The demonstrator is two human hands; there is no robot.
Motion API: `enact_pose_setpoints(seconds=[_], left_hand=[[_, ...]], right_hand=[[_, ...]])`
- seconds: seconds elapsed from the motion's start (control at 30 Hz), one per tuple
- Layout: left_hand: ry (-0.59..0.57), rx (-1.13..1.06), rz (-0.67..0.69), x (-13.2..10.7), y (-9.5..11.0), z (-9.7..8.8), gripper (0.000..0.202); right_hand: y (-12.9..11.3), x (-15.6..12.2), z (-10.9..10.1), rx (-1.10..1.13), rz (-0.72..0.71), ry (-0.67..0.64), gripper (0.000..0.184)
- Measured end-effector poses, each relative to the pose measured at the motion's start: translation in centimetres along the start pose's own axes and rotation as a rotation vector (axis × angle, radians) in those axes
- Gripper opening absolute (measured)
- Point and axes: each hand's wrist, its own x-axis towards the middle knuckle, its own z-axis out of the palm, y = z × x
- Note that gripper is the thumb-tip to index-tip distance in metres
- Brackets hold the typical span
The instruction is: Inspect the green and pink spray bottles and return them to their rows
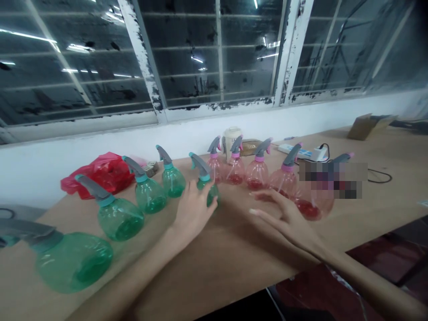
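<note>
My left hand [195, 207] is on a green spray bottle [211, 196] with a grey trigger head, its fingers and thumb curled around the body. My right hand [284, 214] is open, thumb and fingers apart, just in front of the pink spray bottles, holding nothing. Several more green bottles run in a slanting row on the left, the nearest being a large-looking green spray bottle [73, 263]. On the right stand several pink ones, among them a pink spray bottle [257, 174] and a nearer pink spray bottle [309, 207] whose head is partly blurred out. Coloured liquid lies low in the bottles.
The bottles stand on a brown table [227, 276] against a white wall below windows. Behind them are a red plastic bag [107, 171], a pale container [233, 136] and a brown packet [250, 147]. A power strip [297, 152] with a cable and a cardboard box [369, 126] lie right.
</note>
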Motion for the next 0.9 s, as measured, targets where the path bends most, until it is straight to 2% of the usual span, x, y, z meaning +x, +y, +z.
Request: enact_pose_setpoints(seconds=[0.1,0.23,0.3,0.47,0.67,0.73,0.8,0.9], left_hand=[[0.011,-0.011,0.093,-2.6,2.1,-0.8,0.045],[0.009,-0.043,0.169,-5.2,4.1,-1.3,0.04],[0.012,-0.091,0.201,-5.9,4.6,-1.4,0.042],[0.025,-0.205,0.245,-6.8,4.5,-1.0,0.045],[0.083,-0.415,0.359,-8.3,2.3,1.1,0.054],[0.082,-0.492,0.276,-8.3,1.1,2.0,0.049],[0.078,-0.509,0.121,-7.8,-0.2,3.0,0.042],[0.036,-0.383,-0.034,-6.6,-1.9,4.2,0.036]], right_hand=[[-1.3,3.4,2.3,0.184,-0.108,-0.065,0.054],[-2.8,6.0,4.1,0.37,-0.14,-0.11,0.07],[-3.5,6.2,4.5,0.379,-0.145,-0.105,0.067],[-4.0,5.6,5.0,0.348,-0.129,-0.055,0.045],[-3.1,5.7,5.5,0.431,-0.113,-0.036,0.034],[-3.1,5.9,5.5,0.449,-0.101,-0.029,0.032],[-3.3,6.0,5.5,0.456,-0.075,-0.015,0.03],[-3.8,6.3,5.6,0.49,0.0,0.014,0.028]])
